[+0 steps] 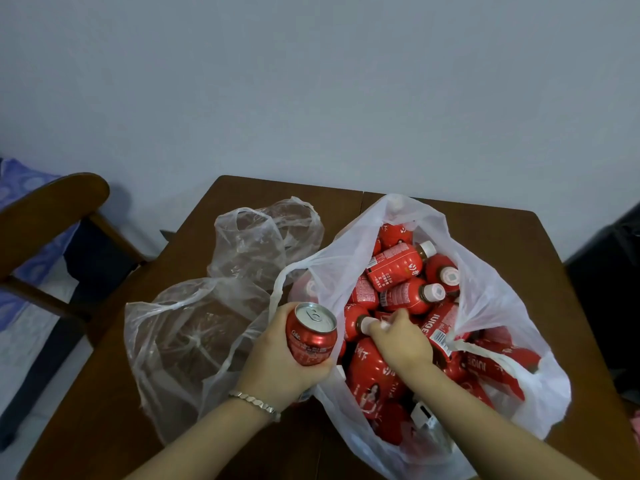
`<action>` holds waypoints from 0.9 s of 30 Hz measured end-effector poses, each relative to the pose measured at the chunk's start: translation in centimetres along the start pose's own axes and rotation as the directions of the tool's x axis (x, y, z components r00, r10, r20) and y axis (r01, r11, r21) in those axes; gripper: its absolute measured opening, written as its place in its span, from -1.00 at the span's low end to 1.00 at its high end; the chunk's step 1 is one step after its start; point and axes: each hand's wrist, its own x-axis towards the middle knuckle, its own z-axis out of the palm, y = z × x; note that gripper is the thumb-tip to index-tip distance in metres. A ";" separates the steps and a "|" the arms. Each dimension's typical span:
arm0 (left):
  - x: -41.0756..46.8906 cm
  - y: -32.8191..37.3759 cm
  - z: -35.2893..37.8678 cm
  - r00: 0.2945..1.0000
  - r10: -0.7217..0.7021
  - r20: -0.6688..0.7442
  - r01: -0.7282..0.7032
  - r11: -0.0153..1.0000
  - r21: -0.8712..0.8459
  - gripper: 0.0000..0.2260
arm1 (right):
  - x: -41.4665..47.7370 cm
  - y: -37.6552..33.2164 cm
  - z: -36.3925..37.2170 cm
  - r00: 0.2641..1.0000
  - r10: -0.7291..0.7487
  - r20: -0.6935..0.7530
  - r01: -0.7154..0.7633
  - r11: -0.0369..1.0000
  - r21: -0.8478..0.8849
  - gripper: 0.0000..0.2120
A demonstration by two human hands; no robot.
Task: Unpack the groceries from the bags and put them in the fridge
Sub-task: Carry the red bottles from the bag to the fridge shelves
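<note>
Red can (311,337) in left hand (273,355), bottle (354,323) in right hand (398,341) fingers (396,318)

1. I am working from one view, the head camera, hanging above the near edge of the table (294,190) and looking forward and down.
2. It is facing the far wall (311,81), which is filling the upper half.
3. It is sitting close: the left hand (273,358) gripping a red can (311,341) and the right hand (398,341) pinching a bottle (355,322) in the white bag (502,299) are landing near centre.
4. The wide lens is catching a chair (52,202) at the left edge.
</note>
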 end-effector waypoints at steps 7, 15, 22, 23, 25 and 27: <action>0.0 -0.2 0.3 1.000 -0.009 -0.002 0.009 1.000 -0.004 -0.39 | 0.3 -0.5 1.0 0.974 -0.186 0.129 0.213 0.947 -0.241 -0.55; 0.0 -0.5 0.4 0.999 -0.036 0.029 0.036 0.999 0.007 -0.42 | 1.4 -0.3 1.1 0.979 -0.172 0.107 0.177 0.983 -0.044 -0.56; 0.0 -0.5 -1.1 0.997 -0.047 0.065 0.046 0.999 0.023 -0.38 | 0.2 -1.3 -0.3 0.976 -0.219 -0.018 0.216 0.969 -0.118 -0.68; 0.1 -0.5 -1.3 0.997 -0.043 0.072 0.041 0.999 0.026 -0.39 | -0.4 -1.6 -1.0 0.966 -0.256 -0.030 0.250 0.958 -0.142 -0.68; 0.2 -0.5 -1.6 0.995 -0.045 0.084 0.043 0.999 0.027 -0.40 | -1.5 -2.5 -2.7 0.928 -0.368 -0.054 0.349 0.913 -0.209 -0.71; 0.1 -0.3 -1.7 0.994 -0.041 0.105 0.039 0.999 0.022 -0.40 | -3.0 -3.4 -4.9 0.882 -0.462 -0.094 0.422 0.862 -0.279 -0.75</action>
